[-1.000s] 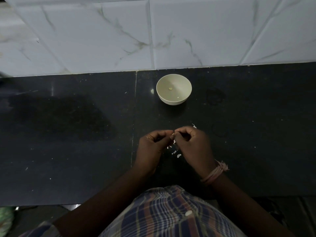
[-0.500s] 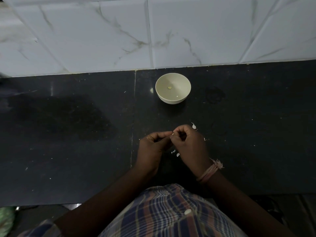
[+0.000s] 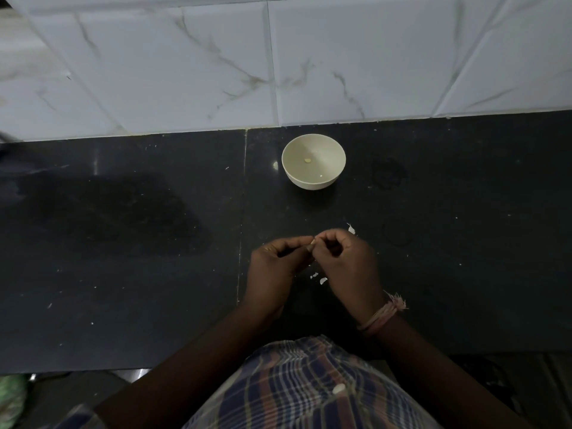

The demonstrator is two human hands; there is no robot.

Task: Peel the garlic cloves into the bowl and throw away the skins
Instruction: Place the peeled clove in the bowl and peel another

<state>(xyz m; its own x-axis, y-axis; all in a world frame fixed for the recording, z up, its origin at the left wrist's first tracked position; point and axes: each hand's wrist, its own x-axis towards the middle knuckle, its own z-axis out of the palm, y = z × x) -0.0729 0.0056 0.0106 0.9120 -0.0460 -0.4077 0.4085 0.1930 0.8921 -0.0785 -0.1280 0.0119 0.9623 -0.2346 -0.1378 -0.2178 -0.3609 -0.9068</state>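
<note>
My left hand (image 3: 274,267) and my right hand (image 3: 346,264) meet fingertip to fingertip above the black counter (image 3: 123,258). Between them they pinch a small pale garlic clove (image 3: 312,242), mostly hidden by the fingers. A cream bowl (image 3: 313,178) stands farther back near the wall, with a tiny pale piece (image 3: 307,160) on its bottom. White skin scraps (image 3: 322,280) lie on the counter under my hands, and another skin scrap (image 3: 351,229) lies just beyond my right hand.
A white marble-tile wall (image 3: 278,63) rises behind the counter. The counter's front edge runs just below my forearms. Something green (image 3: 12,394) shows at the lower left, below the counter. Faint ring marks (image 3: 397,232) sit right of my hands.
Both hands stay together at the same spot on the counter, with only small finger movements on the clove. The bowl has not moved.
</note>
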